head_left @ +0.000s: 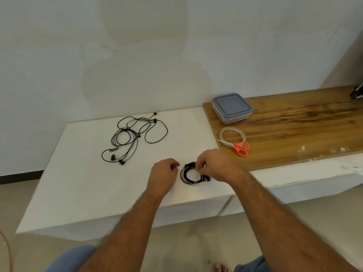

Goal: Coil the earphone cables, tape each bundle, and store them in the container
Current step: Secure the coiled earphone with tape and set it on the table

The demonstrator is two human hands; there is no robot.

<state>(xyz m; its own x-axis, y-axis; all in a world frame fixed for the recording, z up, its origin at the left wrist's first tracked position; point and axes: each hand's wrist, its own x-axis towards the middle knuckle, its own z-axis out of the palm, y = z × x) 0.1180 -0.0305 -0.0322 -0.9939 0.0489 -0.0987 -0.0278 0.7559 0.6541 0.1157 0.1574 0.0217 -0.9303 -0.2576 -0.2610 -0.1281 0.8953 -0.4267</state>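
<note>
coiled bundle (189,174) between hands; right hand (215,166) pinching it

Bare, hairy forearms (125,222), no sleeves; blue trousers (72,258); bare toes (221,267).

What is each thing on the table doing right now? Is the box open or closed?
container: closed, lid on.
coiled earphone bundle: wound into a ring, lying on the white table.
loose earphones: tangled, uncoiled.
tape roll: lying flat.
scissors: blades closed, beside the tape roll.
right hand: pinching the bundle.
left hand: curled beside the bundle, apparently holding nothing.
</note>
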